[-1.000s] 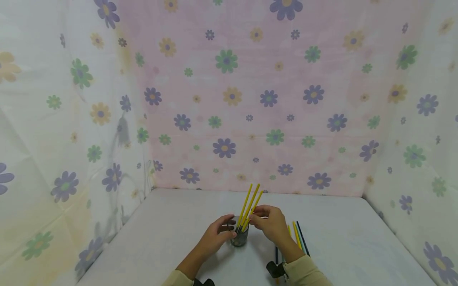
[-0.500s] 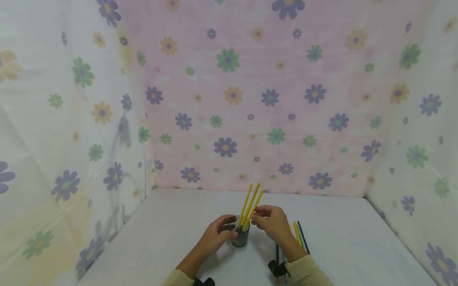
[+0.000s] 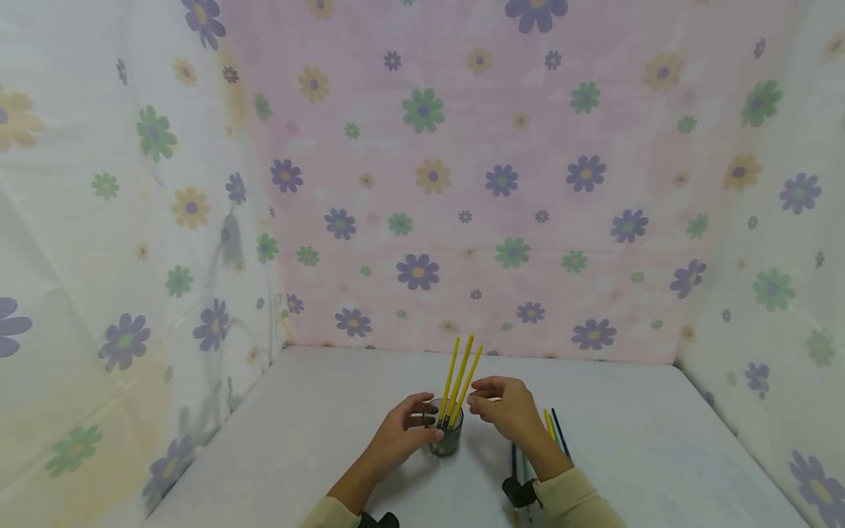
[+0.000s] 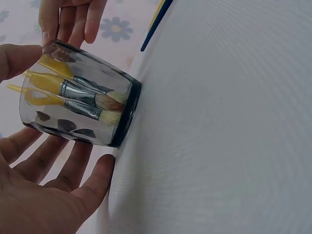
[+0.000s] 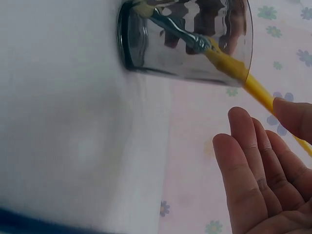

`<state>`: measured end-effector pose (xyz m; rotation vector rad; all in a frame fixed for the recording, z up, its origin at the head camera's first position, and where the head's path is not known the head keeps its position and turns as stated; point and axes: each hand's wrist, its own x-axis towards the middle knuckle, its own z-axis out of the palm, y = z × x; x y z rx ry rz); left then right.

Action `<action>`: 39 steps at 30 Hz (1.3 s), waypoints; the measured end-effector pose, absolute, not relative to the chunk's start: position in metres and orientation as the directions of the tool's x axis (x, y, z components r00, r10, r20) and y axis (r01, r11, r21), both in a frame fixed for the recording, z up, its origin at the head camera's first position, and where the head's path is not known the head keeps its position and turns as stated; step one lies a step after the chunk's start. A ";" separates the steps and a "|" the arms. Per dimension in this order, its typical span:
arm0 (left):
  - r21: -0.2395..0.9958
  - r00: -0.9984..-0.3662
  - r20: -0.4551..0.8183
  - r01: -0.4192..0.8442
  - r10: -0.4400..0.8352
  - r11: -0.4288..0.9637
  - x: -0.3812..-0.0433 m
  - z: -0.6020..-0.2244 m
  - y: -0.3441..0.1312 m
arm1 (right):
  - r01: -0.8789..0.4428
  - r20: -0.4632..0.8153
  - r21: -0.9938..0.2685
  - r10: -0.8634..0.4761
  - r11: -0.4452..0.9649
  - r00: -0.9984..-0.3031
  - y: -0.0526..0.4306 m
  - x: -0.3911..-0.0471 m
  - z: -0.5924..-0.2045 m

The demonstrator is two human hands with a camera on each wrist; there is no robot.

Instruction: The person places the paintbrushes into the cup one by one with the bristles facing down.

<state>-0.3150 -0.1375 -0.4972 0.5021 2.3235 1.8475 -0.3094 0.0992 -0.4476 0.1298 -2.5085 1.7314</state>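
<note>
Three yellow-handled paintbrushes (image 3: 465, 378) stand bristles down in a clear, dark-based drinking glass (image 3: 447, 444) on the table. My left hand (image 3: 398, 436) holds the glass from the left; in the left wrist view its fingers lie along one side and the thumb sits at the opposite rim. To the right of the glass is my right hand (image 3: 510, 412), fingers loosely bent and holding nothing. In the right wrist view its fingers are spread from the thumb, which overlaps the yellow handle of one paintbrush (image 5: 259, 92).
More brushes with yellow and dark handles (image 3: 561, 434) lie on the white table (image 3: 634, 440) under and beside my right forearm, which partly hides them. Flower-patterned cloth (image 3: 370, 286) walls the table at the back and both sides.
My right hand has drawn slightly right, away from the rightmost paintbrush that it was touching. The brushes lean a little more to the left. The left hand stays at the glass.
</note>
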 end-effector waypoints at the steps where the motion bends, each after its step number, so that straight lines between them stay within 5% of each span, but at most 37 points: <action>1: 0.965 -0.935 0.106 0.179 0.338 0.192 -0.315 -0.497 -0.138 | -0.126 0.127 -0.925 -0.020 0.358 -0.992 0.101 -0.310 -0.448; 27: 0.961 -0.916 0.148 0.223 0.374 0.166 -0.317 -0.505 -0.138 | -0.059 0.100 -0.745 0.023 0.664 -0.995 0.168 -0.295 -0.456; 39: 0.981 -0.904 0.137 0.181 0.404 0.075 -0.317 -0.503 -0.140 | -0.030 0.069 -0.748 0.032 0.663 -0.997 0.191 -0.294 -0.453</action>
